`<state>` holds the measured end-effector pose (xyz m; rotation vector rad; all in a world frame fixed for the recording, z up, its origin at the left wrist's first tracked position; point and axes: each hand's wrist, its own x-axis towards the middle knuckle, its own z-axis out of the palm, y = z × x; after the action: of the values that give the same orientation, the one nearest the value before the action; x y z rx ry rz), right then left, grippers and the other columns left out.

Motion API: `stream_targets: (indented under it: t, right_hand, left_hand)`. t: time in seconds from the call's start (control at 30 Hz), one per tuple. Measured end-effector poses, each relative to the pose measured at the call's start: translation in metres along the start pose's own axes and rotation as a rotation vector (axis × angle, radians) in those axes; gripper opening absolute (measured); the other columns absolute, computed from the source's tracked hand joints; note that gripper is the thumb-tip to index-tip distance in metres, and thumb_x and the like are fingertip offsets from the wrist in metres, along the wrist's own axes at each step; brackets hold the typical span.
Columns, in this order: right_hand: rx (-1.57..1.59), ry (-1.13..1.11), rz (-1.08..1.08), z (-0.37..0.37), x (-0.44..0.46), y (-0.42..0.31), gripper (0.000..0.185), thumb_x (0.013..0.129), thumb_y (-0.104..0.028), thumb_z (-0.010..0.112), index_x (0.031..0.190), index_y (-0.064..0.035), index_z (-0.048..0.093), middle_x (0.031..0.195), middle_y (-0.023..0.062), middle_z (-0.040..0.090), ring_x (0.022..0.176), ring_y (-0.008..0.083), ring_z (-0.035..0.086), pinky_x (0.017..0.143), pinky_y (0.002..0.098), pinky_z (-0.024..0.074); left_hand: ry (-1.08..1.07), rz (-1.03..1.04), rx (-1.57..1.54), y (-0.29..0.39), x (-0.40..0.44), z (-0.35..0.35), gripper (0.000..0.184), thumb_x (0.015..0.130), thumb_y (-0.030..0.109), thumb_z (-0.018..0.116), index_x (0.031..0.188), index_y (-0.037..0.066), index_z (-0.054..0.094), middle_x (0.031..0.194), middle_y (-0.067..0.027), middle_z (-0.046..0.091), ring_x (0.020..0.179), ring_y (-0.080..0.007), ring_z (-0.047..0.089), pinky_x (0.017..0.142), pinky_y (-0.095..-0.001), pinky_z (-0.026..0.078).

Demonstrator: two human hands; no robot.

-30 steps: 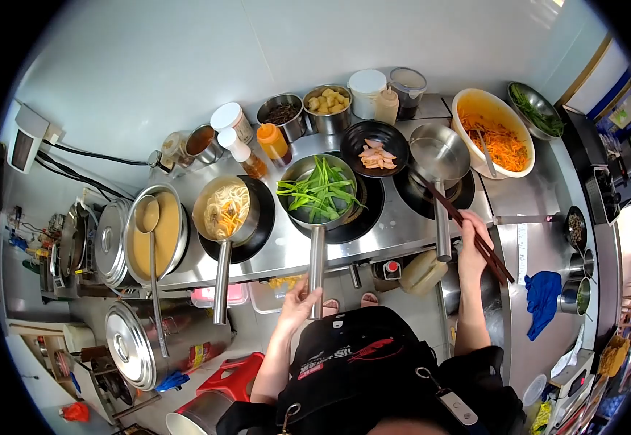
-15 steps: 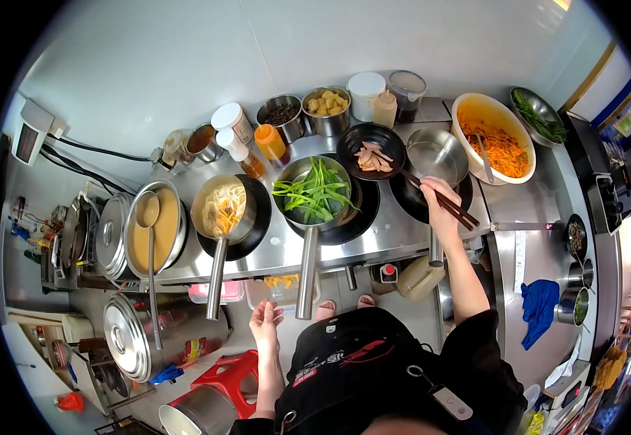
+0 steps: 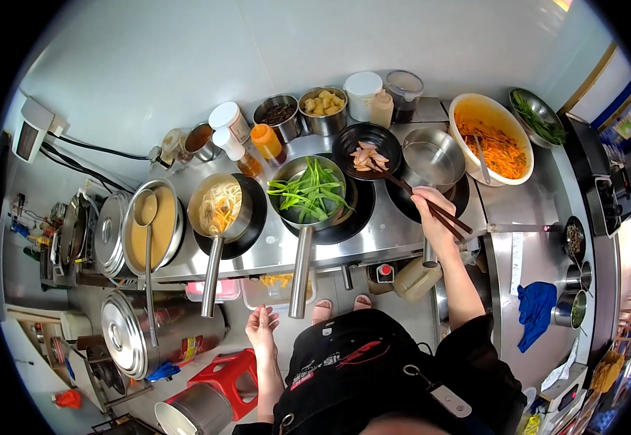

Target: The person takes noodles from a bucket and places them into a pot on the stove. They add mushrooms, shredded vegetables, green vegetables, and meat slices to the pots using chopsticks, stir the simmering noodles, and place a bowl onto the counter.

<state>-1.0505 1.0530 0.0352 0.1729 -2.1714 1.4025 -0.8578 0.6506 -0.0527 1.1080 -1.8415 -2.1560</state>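
Chopsticks (image 3: 400,184) slant through the right fingers (image 3: 424,196), seemingly pinched mid-length.

Chopsticks (image 3: 401,185), dark brown; bowl (image 3: 349,139), black; meat slices (image 3: 368,156), pale pink; leafy greens (image 3: 308,190), bright green; saucepan (image 3: 300,275), silver-grey. Noodles (image 3: 226,194), off-white, streaked with orange; soup (image 3: 163,225), tan; vegetable shreds (image 3: 501,154), deep orange; tub (image 3: 467,107), cream-white, stained orange inside; chunks of food (image 3: 324,103), pale yellow; squeeze bottle (image 3: 264,135), orange-topped. Top (image 3: 395,355), black, printed with white lettering and a red motif; stool (image 3: 217,370), bright red; cloth (image 3: 535,312), royal blue; wall (image 3: 315,40), pale grey.
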Motion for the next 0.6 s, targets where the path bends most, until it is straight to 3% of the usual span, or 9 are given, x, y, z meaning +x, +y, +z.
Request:
stream_targets:
  t: [0.2, 0.6]
  right_hand:
    - [0.000, 0.031, 0.000, -0.014, 0.008, -0.006, 0.012, 0.085, -0.004, 0.066, 0.092, 0.0052, 0.065, 0.094, 0.0144, 0.067, 0.083, 0.0233, 0.064, 0.079, 0.0293, 0.0493]
    - [-0.015, -0.100, -0.025, -0.014, 0.011, -0.004, 0.010, 0.085, -0.003, 0.066, 0.091, 0.0046, 0.066, 0.093, 0.0137, 0.067, 0.083, 0.0206, 0.063, 0.077, 0.0278, 0.0489]
  left_hand:
    - [-0.018, 0.005, 0.006, -0.005, 0.000, 0.003, 0.028, 0.095, 0.025, 0.061, 0.111, 0.002, 0.059, 0.096, -0.0081, 0.067, 0.074, -0.0129, 0.063, 0.063, -0.0235, 0.051]
    - [-0.021, -0.003, 0.013, -0.008, 0.002, 0.003, 0.026, 0.095, 0.025, 0.061, 0.109, 0.003, 0.061, 0.096, -0.0075, 0.067, 0.074, -0.0130, 0.063, 0.064, -0.0241, 0.050]
